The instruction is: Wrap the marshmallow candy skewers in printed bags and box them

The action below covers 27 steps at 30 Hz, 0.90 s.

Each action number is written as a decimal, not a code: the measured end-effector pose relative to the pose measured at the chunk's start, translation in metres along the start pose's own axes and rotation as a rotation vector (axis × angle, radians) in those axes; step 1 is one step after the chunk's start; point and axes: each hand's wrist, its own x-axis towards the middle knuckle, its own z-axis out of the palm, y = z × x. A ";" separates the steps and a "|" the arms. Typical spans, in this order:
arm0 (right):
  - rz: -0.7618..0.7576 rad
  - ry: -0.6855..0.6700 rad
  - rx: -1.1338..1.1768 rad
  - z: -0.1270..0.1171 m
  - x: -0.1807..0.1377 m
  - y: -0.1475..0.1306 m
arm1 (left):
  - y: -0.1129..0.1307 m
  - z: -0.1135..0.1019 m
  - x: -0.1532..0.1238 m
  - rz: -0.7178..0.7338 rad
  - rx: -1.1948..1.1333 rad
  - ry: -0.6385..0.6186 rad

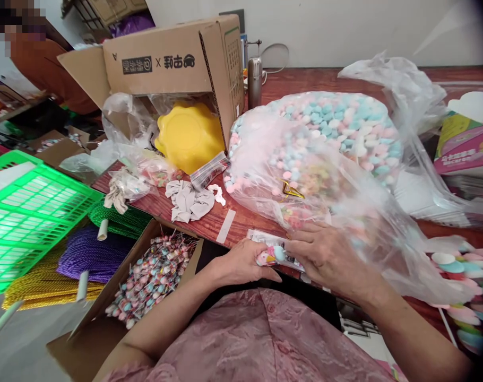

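Note:
My left hand (241,263) is closed around a small candy (268,256) with a pink and white body and a light blue top. Close by on the right, my right hand (325,257) has its fingers stretched toward the blue top; its thumb is hidden. Under the fingers lies a flat clear packet (257,234) with dark print, partly covered by both hands. Just beyond is a big clear plastic bag (261,138) full of pink, white and blue pieces that look like marshmallows. A gold clip (292,190) rests on this bag.
A cardboard box (157,74) holding a yellow scalloped tub (190,135) stands behind. Crumpled grey cloth (189,200) lies on the red-brown table (221,212). Below left, a carton holds many small candies on sticks (154,276), beside a green basket (30,212). Another person (50,63) is at far left.

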 end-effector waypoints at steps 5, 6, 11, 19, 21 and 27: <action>-0.038 0.079 -0.037 0.016 -0.002 -0.013 | 0.000 -0.003 0.011 0.074 -0.340 -0.166; -0.039 0.070 -0.047 0.016 -0.004 -0.013 | 0.001 -0.005 0.012 0.079 -0.314 -0.176; 0.017 -0.032 -0.116 -0.003 -0.007 -0.003 | 0.003 -0.014 0.004 -0.013 0.297 0.059; 0.058 -0.199 -0.158 0.001 0.010 -0.018 | -0.003 -0.002 -0.013 -0.020 0.738 0.197; 0.084 -0.224 -0.178 0.006 0.014 -0.022 | -0.006 -0.001 -0.015 -0.010 0.758 0.218; 0.111 -0.202 -0.260 0.007 0.016 -0.018 | -0.015 -0.008 -0.025 -0.027 0.740 0.266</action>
